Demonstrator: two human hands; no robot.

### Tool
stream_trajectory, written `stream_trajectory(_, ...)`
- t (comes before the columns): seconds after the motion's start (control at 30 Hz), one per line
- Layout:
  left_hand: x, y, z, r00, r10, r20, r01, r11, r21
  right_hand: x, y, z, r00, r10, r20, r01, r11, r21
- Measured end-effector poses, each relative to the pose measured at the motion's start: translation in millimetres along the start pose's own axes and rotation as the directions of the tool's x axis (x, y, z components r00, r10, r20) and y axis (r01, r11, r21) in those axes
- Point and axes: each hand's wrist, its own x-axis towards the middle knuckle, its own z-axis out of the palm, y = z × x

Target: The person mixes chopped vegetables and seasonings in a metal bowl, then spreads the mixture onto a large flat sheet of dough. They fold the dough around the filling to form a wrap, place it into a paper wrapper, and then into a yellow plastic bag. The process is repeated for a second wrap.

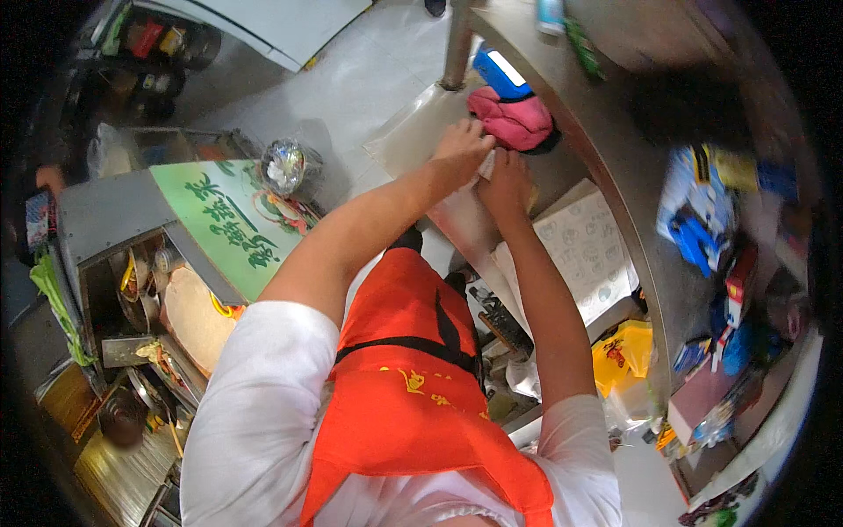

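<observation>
Both of my hands reach forward over a lower metal shelf (pixel 411 135). My right hand (pixel 506 184) has its fingers curled on a small white piece (pixel 487 165), paper or cloth, mostly hidden by the hands. My left hand (pixel 461 148) lies against its other side, fingers bent and close to a pink cloth bundle (pixel 510 118); its grip is hidden. Just beyond the bundle stands a blue box (pixel 502 71) with a white panel. Printed white paper sheets (pixel 583 244) lie on the shelf, to the right of my right forearm.
A metal counter (pixel 632 217) curves along the right, bearing a blue-and-white plastic package (pixel 698 204) and a pink box (pixel 701 402). Yellow plastic bags (pixel 622 356) lie beneath its edge. On the left are a cutting board (pixel 194 316), a cleaver (pixel 125 351) and a bagged bin (pixel 286 168).
</observation>
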Motion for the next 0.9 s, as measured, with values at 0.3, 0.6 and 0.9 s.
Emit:
stream_trajectory(0.3,-7.2,-7.8,-12.2,0.982,-0.162,0.098,0.181,0.957,-0.229,-4.2,-1.3,5.5,0.97,-0.242,-0.028,0.24,0.969,-0.059)
stream_trajectory(0.6,-260.9,-1.8,-29.4,0.843,-0.52,0.139,0.468,0.581,-0.666,-6.7,9.0,12.0,0.971,-0.231,0.06,0.238,0.95,-0.202)
stream_trajectory(0.9,-465.0,115.3,-35.8,0.395,-0.893,0.214,0.706,0.146,-0.693,14.1,12.6,5.1,0.948,-0.229,0.223,0.278,0.935,-0.221)
